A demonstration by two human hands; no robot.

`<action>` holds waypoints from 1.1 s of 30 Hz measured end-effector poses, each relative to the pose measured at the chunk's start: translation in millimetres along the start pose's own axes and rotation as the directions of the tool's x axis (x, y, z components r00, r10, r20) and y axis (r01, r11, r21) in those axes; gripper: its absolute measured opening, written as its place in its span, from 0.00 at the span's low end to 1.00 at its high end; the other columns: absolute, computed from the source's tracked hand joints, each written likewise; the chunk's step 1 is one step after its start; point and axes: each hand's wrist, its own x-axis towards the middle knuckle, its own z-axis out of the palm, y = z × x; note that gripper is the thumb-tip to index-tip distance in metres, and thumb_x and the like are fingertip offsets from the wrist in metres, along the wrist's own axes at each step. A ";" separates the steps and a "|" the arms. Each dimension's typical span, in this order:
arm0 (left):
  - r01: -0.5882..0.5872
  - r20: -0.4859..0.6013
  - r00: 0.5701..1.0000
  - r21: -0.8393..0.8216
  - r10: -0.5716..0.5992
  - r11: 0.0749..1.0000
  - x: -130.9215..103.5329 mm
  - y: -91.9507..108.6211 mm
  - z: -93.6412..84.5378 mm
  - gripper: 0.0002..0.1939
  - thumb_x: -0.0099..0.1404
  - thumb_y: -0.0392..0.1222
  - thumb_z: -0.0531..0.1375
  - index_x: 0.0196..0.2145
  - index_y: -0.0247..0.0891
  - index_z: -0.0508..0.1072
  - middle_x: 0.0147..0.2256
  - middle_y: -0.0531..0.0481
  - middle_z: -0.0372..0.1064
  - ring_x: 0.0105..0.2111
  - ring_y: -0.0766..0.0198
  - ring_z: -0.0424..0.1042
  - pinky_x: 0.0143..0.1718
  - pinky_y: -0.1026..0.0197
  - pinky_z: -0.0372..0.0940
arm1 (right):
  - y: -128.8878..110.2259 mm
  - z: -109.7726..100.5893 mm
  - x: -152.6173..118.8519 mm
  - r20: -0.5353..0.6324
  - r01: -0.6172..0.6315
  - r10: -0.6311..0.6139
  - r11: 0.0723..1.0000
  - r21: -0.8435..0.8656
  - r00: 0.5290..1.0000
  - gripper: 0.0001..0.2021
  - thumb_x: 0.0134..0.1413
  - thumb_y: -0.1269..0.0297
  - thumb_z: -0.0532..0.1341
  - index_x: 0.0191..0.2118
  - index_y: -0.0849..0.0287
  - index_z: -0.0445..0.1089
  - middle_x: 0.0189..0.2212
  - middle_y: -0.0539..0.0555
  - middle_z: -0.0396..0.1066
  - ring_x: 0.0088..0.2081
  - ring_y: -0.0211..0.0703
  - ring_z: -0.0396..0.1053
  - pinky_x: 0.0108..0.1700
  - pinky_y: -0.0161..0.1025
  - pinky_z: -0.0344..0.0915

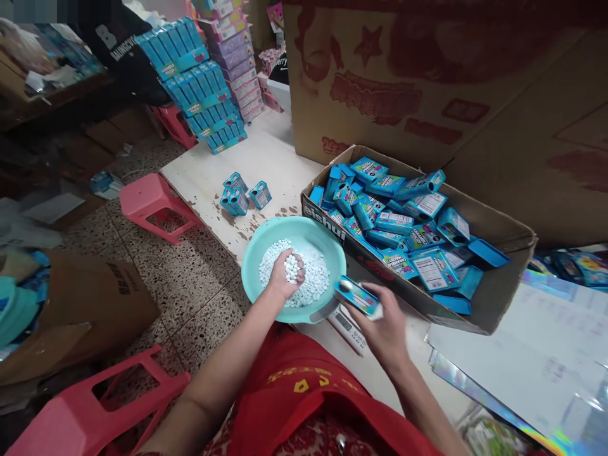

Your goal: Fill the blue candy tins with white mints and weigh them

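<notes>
A round turquoise basin (256, 234) holds many small white candies (316, 275). Over the basin my left hand (285, 275) is cupped around a heap of these candies. Just right of the basin's rim, my right hand (384, 323) grips a small blue box (356, 296), tilted toward the basin. Below that box, a white digital scale (348, 329) is partly covered by the basin and my hand. A long cardboard box (503, 240) full of blue candy boxes stands to the right. Several small blue boxes (234, 199) stand upright on the table behind the basin.
Stacked blue display packs (197, 85) and pink and purple boxes (237, 60) rise at the table's far end. A large carton (418, 76) stands behind the long box. Pink stools (156, 202) are on the left floor. Shiny sheets (532, 354) lie at the right.
</notes>
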 end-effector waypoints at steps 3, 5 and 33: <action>-0.168 0.111 0.979 -0.011 0.169 0.986 -20.9 4.5 23.8 0.11 0.55 0.45 0.58 0.20 0.37 0.64 0.15 0.54 0.60 0.13 0.69 0.59 0.13 0.68 0.50 | -6.1 39.6 21.4 0.138 0.131 -0.120 0.989 -0.074 0.983 0.12 0.49 0.54 0.63 0.38 0.54 0.69 0.33 0.53 0.72 0.37 0.49 0.66 0.38 0.43 0.61; -0.325 0.120 0.939 -0.009 0.323 0.946 -29.0 4.3 35.2 0.11 0.53 0.44 0.59 0.20 0.37 0.65 0.16 0.53 0.62 0.16 0.67 0.64 0.17 0.66 0.56 | -10.8 57.9 26.7 0.197 0.156 -0.130 0.980 -0.123 0.972 0.11 0.49 0.58 0.64 0.38 0.54 0.69 0.33 0.53 0.72 0.38 0.50 0.66 0.39 0.43 0.59; -0.602 -0.016 0.779 0.256 0.627 0.756 -22.6 -3.1 44.8 0.17 0.53 0.53 0.63 0.23 0.37 0.65 0.20 0.55 0.63 0.20 0.67 0.67 0.24 0.64 0.62 | -22.2 74.2 30.4 0.210 0.102 -0.107 0.994 0.034 0.972 0.13 0.47 0.61 0.66 0.40 0.55 0.69 0.36 0.54 0.71 0.41 0.50 0.67 0.43 0.45 0.63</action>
